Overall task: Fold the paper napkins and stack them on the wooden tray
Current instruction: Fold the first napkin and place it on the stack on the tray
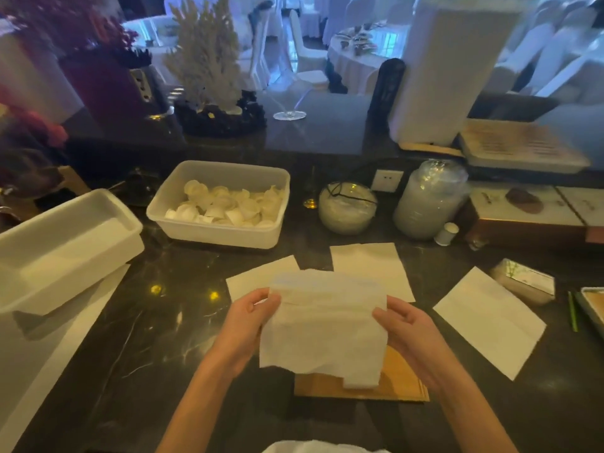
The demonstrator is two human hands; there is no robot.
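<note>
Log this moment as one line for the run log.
phase: folding | left hand: holding napkin | right hand: holding napkin | napkin: above wooden tray | flat napkins on counter: three visible

I hold a thin, crinkled white paper napkin (322,325) by its two upper side edges, hanging loosely above the wooden tray (397,384). The tray lies flat beneath it, mostly hidden. Three more napkins (490,318) lie flat beyond, unfolded or half-folded.
</note>
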